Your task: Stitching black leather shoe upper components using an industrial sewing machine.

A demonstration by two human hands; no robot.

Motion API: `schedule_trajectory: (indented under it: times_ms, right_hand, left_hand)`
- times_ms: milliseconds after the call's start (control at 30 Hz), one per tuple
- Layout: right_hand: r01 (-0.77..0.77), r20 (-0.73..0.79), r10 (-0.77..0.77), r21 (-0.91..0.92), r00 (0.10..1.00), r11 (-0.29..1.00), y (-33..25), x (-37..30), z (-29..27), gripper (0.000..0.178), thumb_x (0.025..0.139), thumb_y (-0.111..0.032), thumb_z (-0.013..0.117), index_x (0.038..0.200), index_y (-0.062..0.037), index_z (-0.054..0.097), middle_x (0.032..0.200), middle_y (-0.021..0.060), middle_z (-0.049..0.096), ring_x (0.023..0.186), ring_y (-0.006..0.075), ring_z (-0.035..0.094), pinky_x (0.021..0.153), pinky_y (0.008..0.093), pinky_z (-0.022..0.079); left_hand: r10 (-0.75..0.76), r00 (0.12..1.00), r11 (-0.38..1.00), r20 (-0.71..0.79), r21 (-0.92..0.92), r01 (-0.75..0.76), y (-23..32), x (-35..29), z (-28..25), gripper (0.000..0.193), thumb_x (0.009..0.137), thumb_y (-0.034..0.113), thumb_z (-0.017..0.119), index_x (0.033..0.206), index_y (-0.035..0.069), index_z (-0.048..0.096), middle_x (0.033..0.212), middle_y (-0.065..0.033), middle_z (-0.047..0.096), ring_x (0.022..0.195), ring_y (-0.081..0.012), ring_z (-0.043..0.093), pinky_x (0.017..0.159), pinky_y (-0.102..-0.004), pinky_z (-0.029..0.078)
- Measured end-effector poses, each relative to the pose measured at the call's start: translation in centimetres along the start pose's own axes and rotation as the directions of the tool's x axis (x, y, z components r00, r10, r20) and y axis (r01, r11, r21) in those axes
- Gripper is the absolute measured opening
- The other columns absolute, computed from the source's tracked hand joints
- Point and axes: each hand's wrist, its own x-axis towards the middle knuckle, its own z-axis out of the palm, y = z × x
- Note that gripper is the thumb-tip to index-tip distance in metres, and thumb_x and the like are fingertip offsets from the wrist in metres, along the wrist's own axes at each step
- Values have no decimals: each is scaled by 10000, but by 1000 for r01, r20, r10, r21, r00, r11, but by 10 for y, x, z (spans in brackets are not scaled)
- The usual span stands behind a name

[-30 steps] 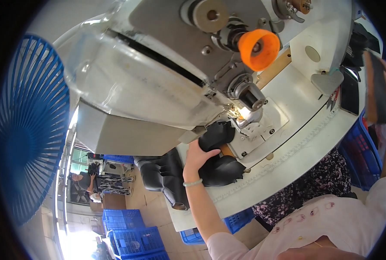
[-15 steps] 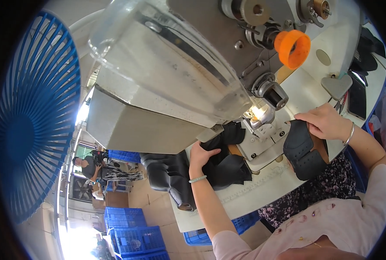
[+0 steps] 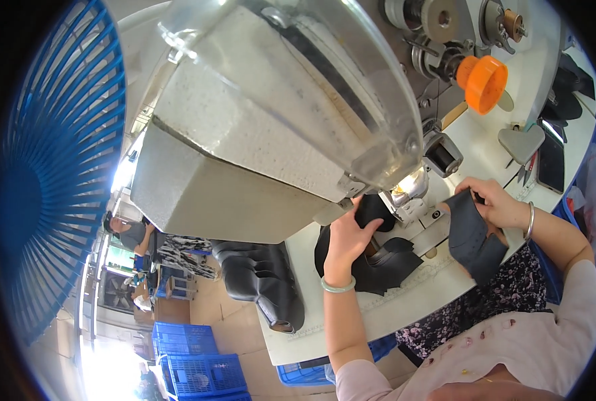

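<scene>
Head view: the left hand (image 3: 350, 235) is now lying farther from the black bundle (image 3: 254, 267), pressing a black leather-like piece (image 3: 397, 264) on the white counter (image 3: 298, 349) beside the sewing machine (image 3: 224, 190), though hidden fingertips leave a firm grasp uncertain. The right hand (image 3: 502, 206) is pinching a second black piece (image 3: 470, 234), newly turned, so both are working near the machine. Ruler-like marks (image 3: 311, 327) are lining the counter's edge; no brand or label is showing legibly.

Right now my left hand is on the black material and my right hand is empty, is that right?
The right hand isn't empty: the head view shows it holding a dark piece. The left hand is on the black material.
</scene>
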Motion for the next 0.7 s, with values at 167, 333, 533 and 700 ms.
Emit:
schedule_trajectory:
  times_ms: [167,333,533,700]
  right_hand:
    - [532,-325,-549,-148,770,834,-57,10,-3,371,720,149,525,1034,-21,626,1037,120,668,953,278,657,864,311,508]
    - [659,-106,-923,-670,370,341,-74,38,-2,253,727,-27,653,978,-49,674,1111,110,640,976,273,632,758,390,503]
    - [596,-60,-937,-757,344,268,-76,43,1,214,718,-106,683,929,-67,685,1093,80,634,1004,243,604,824,400,473]
    - [571,-64,-931,-774,360,274,-89,43,3,207,701,-112,675,904,-72,683,1074,49,616,1010,227,579,857,418,451]
  left_hand:
    - [65,997,998,30,16,-65,18,-3,-3,467,679,42,777,1123,27,634,1129,-150,628,1062,-316,586,873,-365,484]
    - [132,971,989,-198,-35,-141,34,-7,-35,454,642,67,818,1061,-10,663,1044,-138,660,926,-255,634,840,-328,494]
    - [271,949,961,-160,-7,-276,80,-28,-60,544,595,110,834,1111,35,677,1105,-132,647,974,-285,616,857,-354,488]
    - [419,893,908,-163,100,-407,98,-30,-49,570,591,125,821,1141,91,676,1125,-94,625,929,-282,606,809,-357,492]
